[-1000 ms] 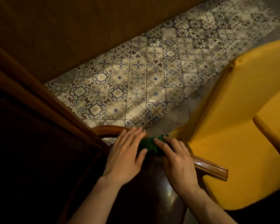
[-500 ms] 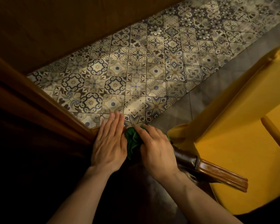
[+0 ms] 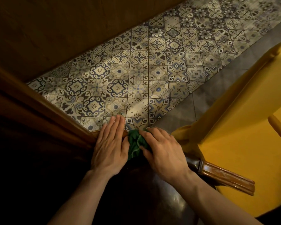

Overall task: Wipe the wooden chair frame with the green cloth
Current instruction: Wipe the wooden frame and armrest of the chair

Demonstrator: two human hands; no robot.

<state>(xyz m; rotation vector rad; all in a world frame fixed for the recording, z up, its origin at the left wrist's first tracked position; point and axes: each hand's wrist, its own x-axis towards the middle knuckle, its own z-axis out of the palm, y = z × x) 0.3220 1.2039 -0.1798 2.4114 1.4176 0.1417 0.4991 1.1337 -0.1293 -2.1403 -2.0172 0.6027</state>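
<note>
A bunched green cloth [image 3: 136, 143] lies on the curved top rail of the dark wooden chair frame [image 3: 224, 177], low in the middle of the view. My right hand [image 3: 164, 151] presses down on the cloth, fingers curled over its right side. My left hand [image 3: 110, 146] lies flat on the rail just left of the cloth, fingers together and stretched forward, its edge touching the cloth. The rail under both hands is mostly hidden; its grooved right end sticks out past my right wrist.
A yellow upholstered chair [image 3: 234, 135] stands close on the right. A brown wooden table edge [image 3: 31, 101] runs diagonally on the left. Patterned floor tiles [image 3: 136, 70] stretch ahead, with a wooden wall panel [image 3: 63, 30] behind them.
Both hands and the cloth have shifted left along the rail, and my left hand has flattened closer to the table edge. More of the rail's right end shows.
</note>
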